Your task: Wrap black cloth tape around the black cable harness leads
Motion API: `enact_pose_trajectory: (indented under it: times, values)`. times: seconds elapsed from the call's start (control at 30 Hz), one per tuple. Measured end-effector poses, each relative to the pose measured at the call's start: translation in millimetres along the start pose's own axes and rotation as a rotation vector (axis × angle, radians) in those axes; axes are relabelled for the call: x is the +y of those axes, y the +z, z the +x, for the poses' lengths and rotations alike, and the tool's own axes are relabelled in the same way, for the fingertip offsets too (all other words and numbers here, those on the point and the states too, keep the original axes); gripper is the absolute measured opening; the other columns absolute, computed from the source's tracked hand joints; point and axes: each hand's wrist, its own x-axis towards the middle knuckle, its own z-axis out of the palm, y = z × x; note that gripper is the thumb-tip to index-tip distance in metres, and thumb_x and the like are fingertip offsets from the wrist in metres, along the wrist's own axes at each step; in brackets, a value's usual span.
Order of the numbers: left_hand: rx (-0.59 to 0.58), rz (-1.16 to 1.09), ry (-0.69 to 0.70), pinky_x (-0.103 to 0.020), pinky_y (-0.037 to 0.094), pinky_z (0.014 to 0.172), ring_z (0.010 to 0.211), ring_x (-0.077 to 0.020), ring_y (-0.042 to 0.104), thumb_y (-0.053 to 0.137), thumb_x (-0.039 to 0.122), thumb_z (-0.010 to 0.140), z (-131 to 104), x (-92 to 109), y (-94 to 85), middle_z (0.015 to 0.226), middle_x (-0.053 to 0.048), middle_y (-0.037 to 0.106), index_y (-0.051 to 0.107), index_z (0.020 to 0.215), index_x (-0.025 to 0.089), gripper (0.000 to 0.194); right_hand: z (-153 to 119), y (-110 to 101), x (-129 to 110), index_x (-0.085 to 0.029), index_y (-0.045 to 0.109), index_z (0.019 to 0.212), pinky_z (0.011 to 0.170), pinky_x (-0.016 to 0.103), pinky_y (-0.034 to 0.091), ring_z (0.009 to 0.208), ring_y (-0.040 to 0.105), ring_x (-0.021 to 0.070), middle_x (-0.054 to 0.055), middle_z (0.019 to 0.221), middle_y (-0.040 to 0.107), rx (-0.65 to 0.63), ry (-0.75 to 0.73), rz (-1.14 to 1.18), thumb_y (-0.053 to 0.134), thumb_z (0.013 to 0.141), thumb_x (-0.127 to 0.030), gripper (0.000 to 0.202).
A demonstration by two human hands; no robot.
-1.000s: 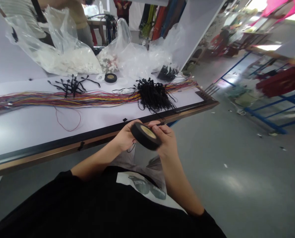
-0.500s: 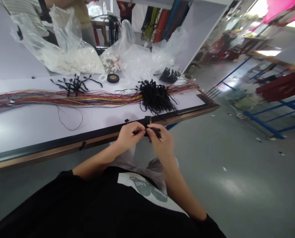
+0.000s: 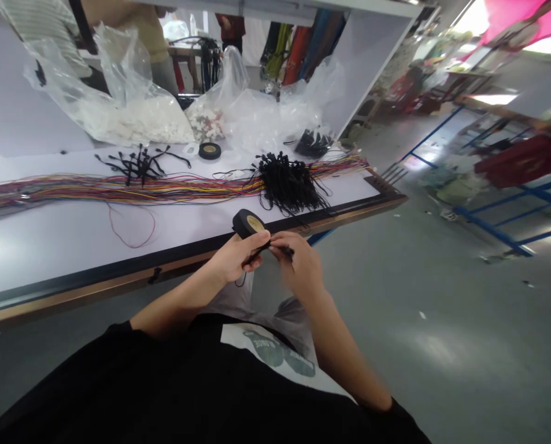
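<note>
My left hand point(image 3: 239, 256) is closed at the table's front edge, its thumb pressed down on a thin black cable point(image 3: 258, 252). A roll of black tape point(image 3: 244, 223) sits just above that thumb, tilted so its pale core shows; how the hand bears on it is partly hidden. A thin dark loop hangs below the left fingers. Close by on the right, my right hand point(image 3: 303, 265) pinches the black cable's other part, with a dark end showing between its fingers. The fingertips of both hands almost meet.
Long coloured wires point(image 3: 178, 188) run along the table. On them lie a pile of black cables point(image 3: 289, 182) and a smaller black bunch point(image 3: 140, 165). Behind are another tape roll point(image 3: 210, 150) and clear plastic bags point(image 3: 136, 117) of white parts. Other people stand beyond.
The tape roll has swung from between my hands to above the left one, its core now turned into view. My left thumb has extended over the cable, and a loop now hangs below.
</note>
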Motion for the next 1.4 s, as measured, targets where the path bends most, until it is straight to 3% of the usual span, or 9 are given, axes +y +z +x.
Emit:
enact_pose_trajectory:
  times: [0.23, 0.33, 0.4, 0.57, 0.8, 1.0, 1.1, 1.27, 1.4]
  values:
    - [-0.183, 0.315, 0.297, -0.03, 0.048, 0.07, 0.084, -0.019, 0.053, 0.083, 0.05, 0.034, -11, -1, -17.7, 0.082, -0.003, 0.053, 0.054, 0.087, 0.019, 0.068, -1, -2, 3, -0.021, 0.057, 0.072, 0.066, 0.031, 0.049, 0.065, 0.062, 0.0161, 0.0, 0.069, 0.066, 0.076, 0.442, 0.325, 0.056, 0.077, -0.039, 0.019]
    - [-0.473, 0.685, 0.457, -0.04, 0.043, 0.09, 0.103, -0.0264, 0.045, 0.083, 0.055, 0.02, -14, 11, -24.8, 0.099, -0.007, 0.05, 0.055, 0.096, 0.018, 0.089, 2, -11, 2, -0.021, 0.057, 0.07, 0.066, 0.029, 0.046, 0.063, 0.059, 0.0144, -0.001, 0.067, 0.064, 0.015, 0.428, 0.226, 0.058, 0.076, -0.033, 0.014]
    - [-0.534, 0.81, 0.502, -0.039, 0.043, 0.087, 0.097, -0.0235, 0.046, 0.078, 0.062, 0.034, -11, 14, -24.3, 0.096, -0.007, 0.049, 0.056, 0.093, 0.018, 0.076, 3, -16, -2, -0.021, 0.057, 0.068, 0.067, 0.028, 0.045, 0.067, 0.059, 0.0141, -0.001, 0.069, 0.064, 0.001, 0.336, 0.144, 0.058, 0.075, -0.029, 0.011]
    - [0.089, 0.861, 0.539, -0.024, 0.041, 0.065, 0.068, -0.0109, 0.045, 0.059, 0.03, 0.074, -2, 0, -9.2, 0.077, 0.001, 0.05, 0.051, 0.078, 0.018, 0.015, 2, -15, -11, -0.022, 0.057, 0.067, 0.064, 0.027, 0.044, 0.065, 0.057, 0.0138, -0.001, 0.069, 0.064, 0.059, 0.21, 0.068, 0.058, 0.076, -0.033, 0.015]
    - [0.12, 0.884, 0.641, -0.024, 0.042, 0.064, 0.066, -0.0125, 0.052, 0.054, 0.014, 0.073, 1, -5, -2.1, 0.066, 0.0, 0.056, 0.055, 0.061, 0.019, 0.013, -4, 1, -17, -0.023, 0.052, 0.072, 0.055, 0.027, 0.044, 0.05, 0.053, 0.0123, -0.005, 0.055, 0.055, 0.109, 0.443, 0.232, 0.052, 0.079, -0.038, 0.017]
    - [0.153, 0.673, 0.546, -0.025, 0.045, 0.073, 0.079, -0.0131, 0.057, 0.055, 0.014, 0.072, -7, -13, 6.2, 0.081, -0.001, 0.061, 0.058, 0.081, 0.02, 0.011, -2, 6, -7, -0.023, 0.048, 0.071, 0.059, 0.029, 0.047, 0.059, 0.058, 0.0149, -0.001, 0.066, 0.06, 0.167, 0.386, 0.127, 0.054, 0.077, -0.037, 0.017]
    - [0.196, 0.329, 0.365, -0.023, 0.046, 0.061, 0.074, -0.0116, 0.057, 0.066, 0.022, 0.065, -10, -8, 8.8, 0.093, -0.002, 0.059, 0.049, 0.097, 0.02, 0.036, 0, 1, -5, -0.023, 0.049, 0.07, 0.062, 0.029, 0.047, 0.065, 0.059, 0.0153, 0.001, 0.073, 0.063, 0.211, 0.243, 0.043, 0.053, 0.079, -0.036, 0.017]
    - [-0.178, -0.03, -0.058, -0.019, 0.023, 0.037, 0.047, -0.008, 0.044, 0.064, 0.06, 0.059, -2, 6, -1.8, 0.067, -0.001, 0.052, 0.05, 0.084, 0.017, 0.051, -3, 2, -5, -0.022, 0.052, 0.066, 0.065, 0.03, 0.049, 0.067, 0.06, 0.0153, 0.002, 0.075, 0.066, 0.12, 0.268, 0.181, 0.058, 0.077, -0.037, 0.019]
    - [-0.162, -0.06, 0.049, -0.02, 0.024, 0.04, 0.047, -0.0065, 0.038, 0.071, 0.061, 0.05, -2, -1, -5.7, 0.058, 0.003, 0.045, 0.049, 0.074, 0.018, 0.054, -4, 11, 1, -0.021, 0.052, 0.065, 0.06, 0.03, 0.049, 0.062, 0.058, 0.0143, 0.0, 0.068, 0.062, 0.22, 0.498, 0.479, 0.062, 0.071, -0.044, 0.026]
